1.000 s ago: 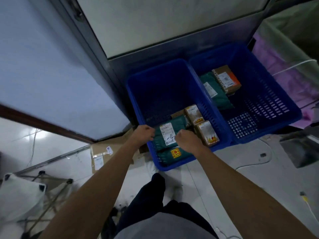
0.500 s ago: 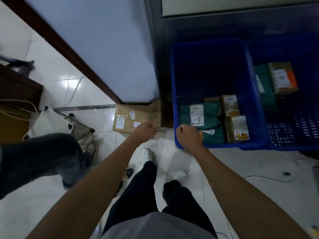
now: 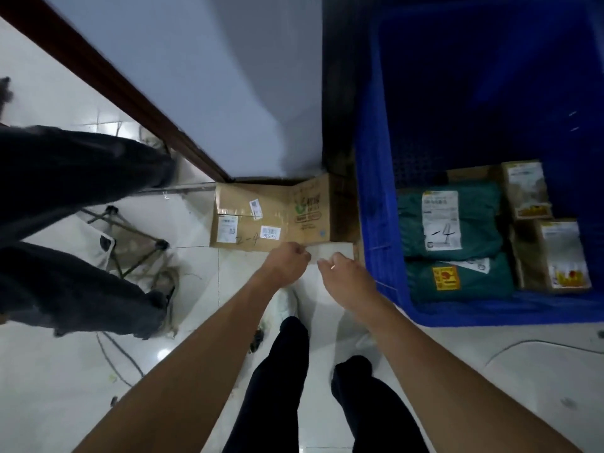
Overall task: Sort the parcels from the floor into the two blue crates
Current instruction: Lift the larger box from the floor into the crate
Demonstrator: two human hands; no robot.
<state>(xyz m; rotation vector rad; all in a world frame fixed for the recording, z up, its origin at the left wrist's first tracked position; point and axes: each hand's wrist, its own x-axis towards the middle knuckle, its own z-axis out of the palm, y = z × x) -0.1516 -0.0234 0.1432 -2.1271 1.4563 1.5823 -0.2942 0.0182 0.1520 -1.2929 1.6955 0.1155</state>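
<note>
Cardboard box lies flat on the floor, pushed back against the foot of the wall, its right end just beside the left wall of the blue crate. We read its long axis as running left to right across the view, labels facing up, near long edge towards us. Left hand is at that near edge, about the middle-right of the box, fingers curled under; we cannot tell if they already hold the edge or only touch it. Right hand is a little nearer us, over bare tile between box and crate, fingers loosely bent, nothing in it, not touching the box. So the box lies ahead and left of both hands, left hand nearer. We judge the lift needs the right hand to reach forward to the right end while the left shifts left, one hand per short end. The crate is immediately right, so a short carry. It already holds green bags and small brown boxes at its near end; the far end looks free. Another person's legs stand well left.
</note>
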